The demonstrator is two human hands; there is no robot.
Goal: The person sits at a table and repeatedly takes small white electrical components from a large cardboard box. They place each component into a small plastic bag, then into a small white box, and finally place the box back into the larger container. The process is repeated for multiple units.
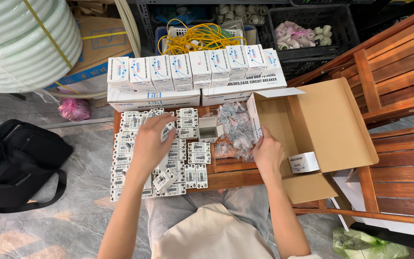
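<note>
Two hands at work: left hand [150, 140] spread palm-down over the grey breakers [161, 158] laid in rows on the worktop [226, 178], fingers curled onto one near the top of the rows, though whether actually gripping it cannot be told. Right hand [267, 153] resting on the near wall of the open cardboard box [331, 124], fingers loosely bent, holding nothing visible. Just beside that wrist, small clear bags of screws [235, 127]. Likely risks: knocking the tight rows askew with the left forearm, sweeping the bags off the edge, tipping the overhanging box with its one small white carton [304, 162].
</note>
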